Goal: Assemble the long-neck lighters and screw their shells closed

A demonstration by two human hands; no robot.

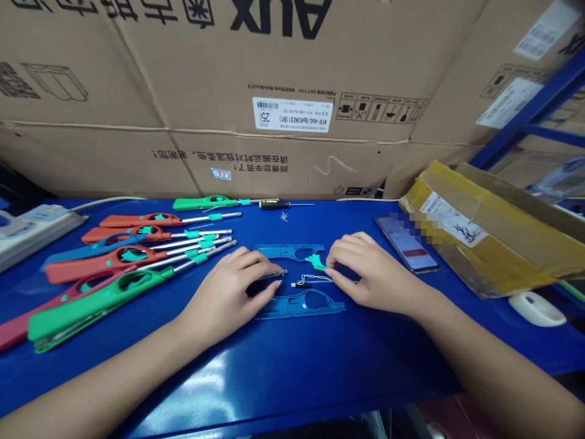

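Note:
My left hand (235,283) is closed on a thin silvery metal part (280,272), mostly hidden under the fingers. In my right hand (361,268), thumb and fingers pinch a small green plastic trigger (316,262). Two blue lighter casing halves (283,250) lie on the table, one behind the hands and the other nearer me, its left end partly covered by my left hand. Between the halves sits a small black igniter (301,285) with white wires running toward my right hand.
Several long-necked lighters (105,305) in red, green and blue lie at left. A screwdriver (274,205) and small screws (284,216) are at the back. At right are a phone (406,244), a taped carton (484,238) and a white mouse (537,309). A power strip (41,228) stands far left.

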